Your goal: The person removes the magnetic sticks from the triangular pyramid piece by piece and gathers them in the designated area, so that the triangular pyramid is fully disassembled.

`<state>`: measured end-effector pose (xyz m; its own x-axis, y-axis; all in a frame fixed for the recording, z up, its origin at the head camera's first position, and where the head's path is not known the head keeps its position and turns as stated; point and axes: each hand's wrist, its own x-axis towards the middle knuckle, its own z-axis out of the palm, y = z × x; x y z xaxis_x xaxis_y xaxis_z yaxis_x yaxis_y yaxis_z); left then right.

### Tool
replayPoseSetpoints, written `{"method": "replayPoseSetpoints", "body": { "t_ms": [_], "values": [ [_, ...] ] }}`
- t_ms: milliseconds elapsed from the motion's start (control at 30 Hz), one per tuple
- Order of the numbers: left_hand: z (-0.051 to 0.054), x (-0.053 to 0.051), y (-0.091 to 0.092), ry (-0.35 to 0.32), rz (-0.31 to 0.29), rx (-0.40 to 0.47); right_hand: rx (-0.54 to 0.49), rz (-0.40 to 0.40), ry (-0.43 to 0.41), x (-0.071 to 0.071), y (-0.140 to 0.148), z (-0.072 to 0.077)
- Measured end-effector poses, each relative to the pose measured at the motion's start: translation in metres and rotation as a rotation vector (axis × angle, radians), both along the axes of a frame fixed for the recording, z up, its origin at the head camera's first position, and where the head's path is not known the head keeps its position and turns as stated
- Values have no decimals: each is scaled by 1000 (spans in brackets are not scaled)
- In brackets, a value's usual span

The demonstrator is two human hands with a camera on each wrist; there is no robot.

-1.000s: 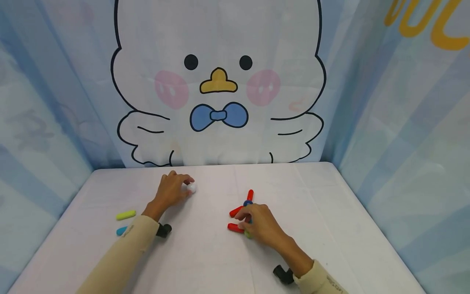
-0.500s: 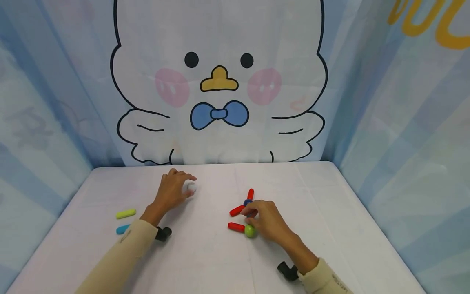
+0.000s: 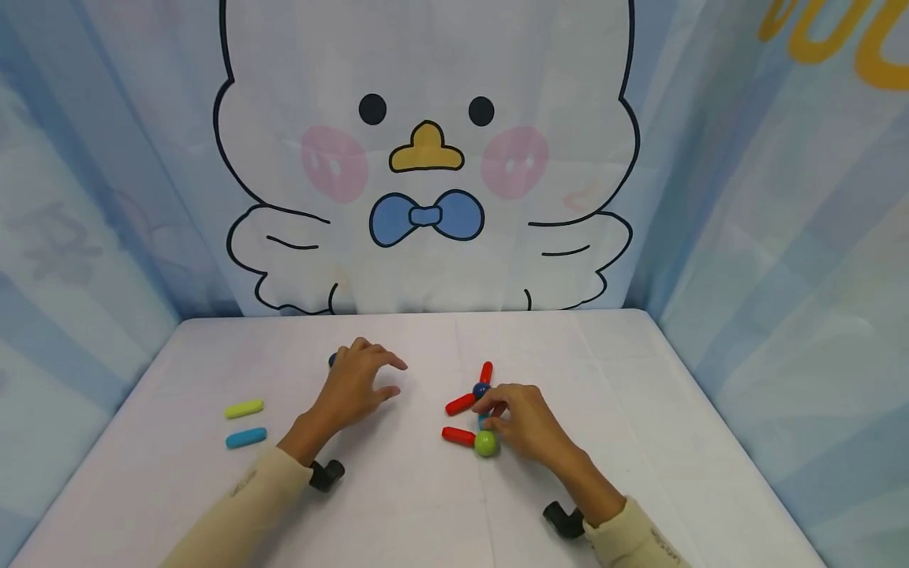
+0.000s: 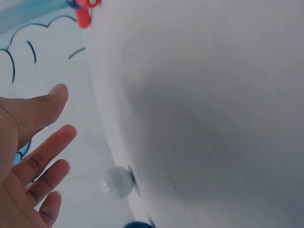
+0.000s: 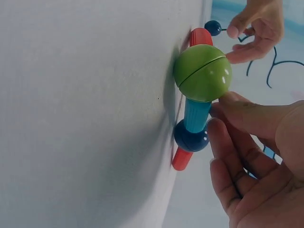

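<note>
A toy assembly lies right of the table's middle: a green ball [image 3: 486,443], a dark blue ball [image 3: 481,390], a light blue stick [image 5: 196,115] between them, and red sticks [image 3: 458,436] pointing outward. My right hand [image 3: 521,422] pinches at the light blue stick with thumb and forefinger; part of that contact is hidden. Over the back left of the table my left hand [image 3: 355,390] is spread, thumb and fingers apart, with nothing between them. Below it in the left wrist view sits a white ball [image 4: 118,182]. Another dark blue ball [image 3: 332,360] shows behind the left hand.
A yellow-green stick [image 3: 245,409] and a loose light blue stick [image 3: 246,438] lie at the left of the white table [image 3: 398,505]. A printed cloth [image 3: 426,268] hangs along the table's back edge, with more cloth at both sides.
My left hand has opened away from the white ball and shifted slightly right and nearer. The right hand has moved slightly, uncovering the green ball.
</note>
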<state>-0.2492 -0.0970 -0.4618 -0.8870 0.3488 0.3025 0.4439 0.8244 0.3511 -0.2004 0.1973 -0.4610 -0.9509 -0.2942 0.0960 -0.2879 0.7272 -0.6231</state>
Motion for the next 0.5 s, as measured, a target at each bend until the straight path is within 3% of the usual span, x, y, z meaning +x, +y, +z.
{"method": "replayPoseSetpoints", "body": {
  "t_ms": [267,500],
  "values": [
    [0,24,25,-59,-76,12,15,3,-32,4,3,3],
    [-6,37,44,-115,-155,3,10,1,-49,8,4,3]
  ]
}}
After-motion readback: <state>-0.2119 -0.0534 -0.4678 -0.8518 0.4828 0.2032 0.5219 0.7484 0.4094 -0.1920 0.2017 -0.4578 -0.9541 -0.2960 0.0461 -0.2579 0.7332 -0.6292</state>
